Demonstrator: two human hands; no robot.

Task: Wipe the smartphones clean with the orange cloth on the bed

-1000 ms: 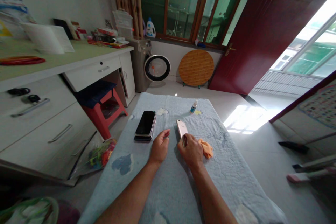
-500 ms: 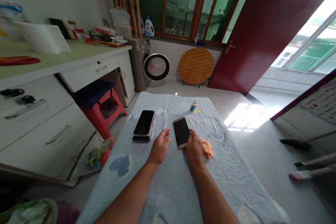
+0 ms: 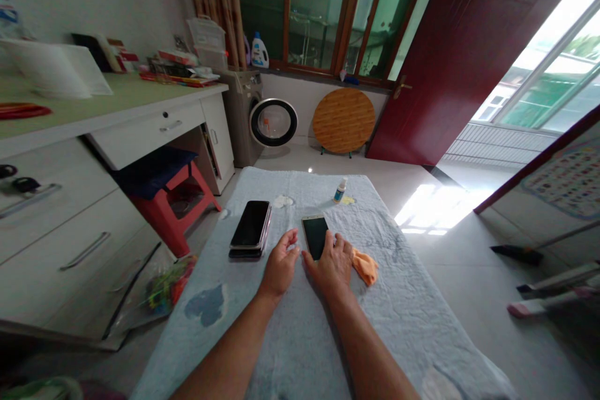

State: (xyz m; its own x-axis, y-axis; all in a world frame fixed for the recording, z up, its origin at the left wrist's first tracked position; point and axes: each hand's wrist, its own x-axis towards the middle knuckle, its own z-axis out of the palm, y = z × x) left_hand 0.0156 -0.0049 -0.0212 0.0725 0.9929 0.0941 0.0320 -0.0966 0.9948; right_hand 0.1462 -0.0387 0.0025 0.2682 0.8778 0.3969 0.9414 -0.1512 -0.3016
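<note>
A smartphone (image 3: pixel 314 232) with a dark screen and light frame lies face up on the cloth. My right hand (image 3: pixel 332 262) rests over its lower end, fingers spread and thumb near the lower left corner, hiding that part. To the left of the phone, my left hand (image 3: pixel 280 265) is loosely curled with thumb and fingers apart, holding nothing. A stack of phones (image 3: pixel 251 225) sits farther left, its top one showing a black screen. An orange cloth (image 3: pixel 365 266) lies crumpled just right of my right hand. Beyond the phone stands a small spray bottle (image 3: pixel 340 190).
A pale blue patterned cloth (image 3: pixel 375 325) covers the table. At left are a red stool (image 3: pixel 185 203) and a white desk (image 3: pixel 154 122). A washing machine (image 3: pixel 244 119) with its door open, a round wooden board (image 3: pixel 344 120) and a red door (image 3: pixel 434 62) stand behind.
My right hand has gone from gripping the phone's right edge to lying spread over its lower end. The phone now looks flat on the cloth. My left hand stays similarly curled.
</note>
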